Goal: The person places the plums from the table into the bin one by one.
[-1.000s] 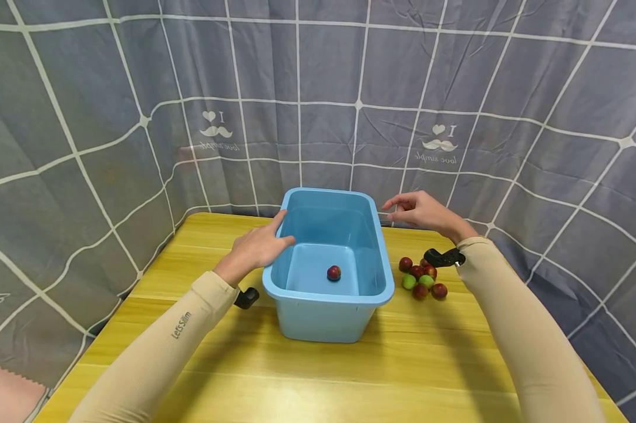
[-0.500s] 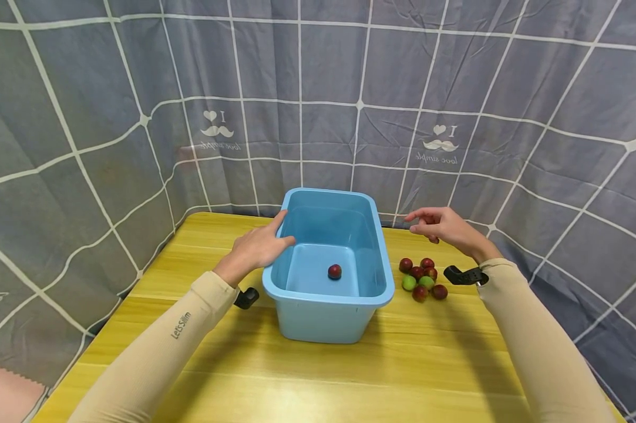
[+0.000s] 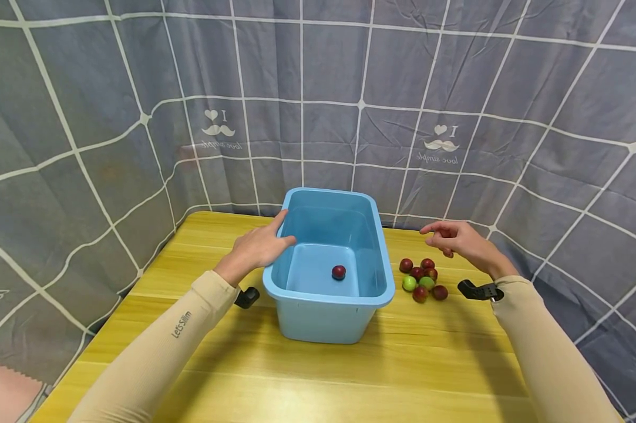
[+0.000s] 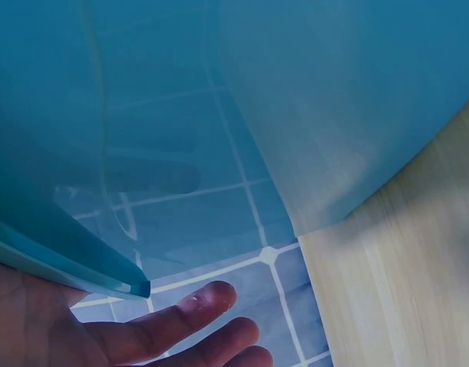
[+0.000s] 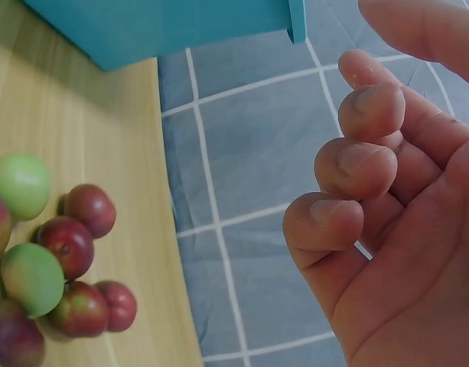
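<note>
A deep blue plastic bin point(image 3: 325, 317) stands on the table, with one dark red plum point(image 3: 339, 272) on its floor. My left hand point(image 3: 254, 247) grips the bin's left rim, thumb over the inner side; in the left wrist view, fingers point(image 4: 207, 298) extend below the lip, outside the wall. To the right of the bin lies a cluster of plums point(image 3: 420, 294), several red and a couple green point(image 5: 33, 279). Beyond them my right hand point(image 3: 468, 244) hovers empty, its fingers loosely curled, thumb and index apart. The right wrist view shows nothing in the palm.
The yellow wooden table point(image 3: 275, 382) ends at a back edge just behind the bin. A grey curtain point(image 3: 328, 70) with a white grid hangs behind and along both sides. Black camera mounts point(image 3: 478, 291) stick out from the wrists.
My right hand has moved away from the bin's right rim, rightward and nearer to me. The plum inside the bin has rolled slightly right. The left hand keeps its place.
</note>
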### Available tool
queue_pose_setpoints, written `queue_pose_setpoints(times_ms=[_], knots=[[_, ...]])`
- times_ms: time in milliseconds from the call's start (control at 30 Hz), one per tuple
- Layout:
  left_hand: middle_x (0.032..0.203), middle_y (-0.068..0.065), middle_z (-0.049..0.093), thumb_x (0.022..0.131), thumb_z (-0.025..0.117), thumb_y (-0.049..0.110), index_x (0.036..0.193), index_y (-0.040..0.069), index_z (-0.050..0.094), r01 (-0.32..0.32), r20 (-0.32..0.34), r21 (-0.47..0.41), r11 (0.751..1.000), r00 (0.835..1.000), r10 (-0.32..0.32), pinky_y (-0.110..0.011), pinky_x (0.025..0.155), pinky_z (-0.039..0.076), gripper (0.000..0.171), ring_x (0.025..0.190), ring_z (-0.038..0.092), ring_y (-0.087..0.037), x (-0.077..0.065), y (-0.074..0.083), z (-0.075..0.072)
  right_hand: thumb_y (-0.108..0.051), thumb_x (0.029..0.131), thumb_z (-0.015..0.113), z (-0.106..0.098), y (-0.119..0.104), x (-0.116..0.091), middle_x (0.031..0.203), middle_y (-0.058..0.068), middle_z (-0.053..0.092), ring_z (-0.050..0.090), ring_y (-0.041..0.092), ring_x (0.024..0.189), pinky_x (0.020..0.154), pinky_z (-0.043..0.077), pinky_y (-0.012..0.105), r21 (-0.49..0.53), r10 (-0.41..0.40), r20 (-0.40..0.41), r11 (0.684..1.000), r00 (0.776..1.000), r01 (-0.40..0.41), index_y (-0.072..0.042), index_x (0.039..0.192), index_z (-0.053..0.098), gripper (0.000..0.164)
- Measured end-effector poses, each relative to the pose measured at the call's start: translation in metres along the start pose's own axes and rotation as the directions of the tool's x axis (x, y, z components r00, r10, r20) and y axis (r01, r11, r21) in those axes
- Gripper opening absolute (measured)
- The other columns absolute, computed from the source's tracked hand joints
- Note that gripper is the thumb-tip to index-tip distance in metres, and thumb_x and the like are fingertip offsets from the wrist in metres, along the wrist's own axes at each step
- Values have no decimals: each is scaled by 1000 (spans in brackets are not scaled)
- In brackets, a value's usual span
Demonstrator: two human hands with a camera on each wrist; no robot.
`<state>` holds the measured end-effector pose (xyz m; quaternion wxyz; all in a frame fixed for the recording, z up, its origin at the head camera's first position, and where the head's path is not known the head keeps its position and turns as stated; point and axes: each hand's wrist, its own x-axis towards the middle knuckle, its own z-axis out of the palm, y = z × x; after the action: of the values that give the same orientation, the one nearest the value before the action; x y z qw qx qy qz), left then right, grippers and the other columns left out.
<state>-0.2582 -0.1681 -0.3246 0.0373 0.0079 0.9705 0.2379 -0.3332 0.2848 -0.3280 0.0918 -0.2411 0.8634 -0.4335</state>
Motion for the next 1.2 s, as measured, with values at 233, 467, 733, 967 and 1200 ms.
queue_pose_setpoints(times_ms=[233, 467, 733, 967, 1200], knots=[[157, -12, 43, 96, 42, 58, 163, 37, 3, 1, 0, -5, 1000, 1000, -1, -43, 71, 47, 80, 116, 61, -37, 0, 1, -1, -28, 99, 64, -1, 17, -8, 74, 14, 50, 48, 27, 62, 72, 48, 34, 28, 13, -12, 1000, 1000, -12, -4, 131, 60, 40], [157, -12, 44, 95, 42, 59, 162, 38, 2, 4, 1, -5, 1000, 1000, -4, -43, 70, 46, 81, 117, 60, -37, 1, 0, -2, -26, 100, 63, -1, 39, -16, 69, 5, 46, 45, 26, 61, 65, 47, 33, 84, 43, -13, 996, 999, -42, -3, 133, 59, 40], [157, -13, 44, 95, 42, 59, 163, 37, 3, 3, 2, -6, 1000, 1000, -3, -43, 70, 47, 82, 116, 61, -37, 1, 1, -1, -21, 101, 61, 0, 64, -28, 69, 2, 44, 40, 25, 60, 64, 44, 36, 183, 68, -8, 981, 998, -65, -6, 131, 59, 33], [154, -15, 47, 95, 42, 58, 163, 36, 3, -1, 2, -3, 1000, 1000, 1, -41, 66, 46, 81, 112, 62, -36, 1, 1, -2, -13, 103, 55, 1, 86, -37, 79, -1, 46, 33, 29, 63, 62, 38, 38, 311, 59, 33, 948, 998, -66, -13, 130, 61, 28], [155, -15, 46, 96, 42, 59, 163, 36, 3, -4, 6, -5, 1000, 1000, 4, -40, 66, 47, 81, 117, 61, -37, 0, 0, 0, -16, 104, 55, 7, 105, -46, 83, 0, 50, 39, 26, 65, 65, 42, 38, 324, 108, 68, 938, 992, -124, -11, 135, 58, 32]])
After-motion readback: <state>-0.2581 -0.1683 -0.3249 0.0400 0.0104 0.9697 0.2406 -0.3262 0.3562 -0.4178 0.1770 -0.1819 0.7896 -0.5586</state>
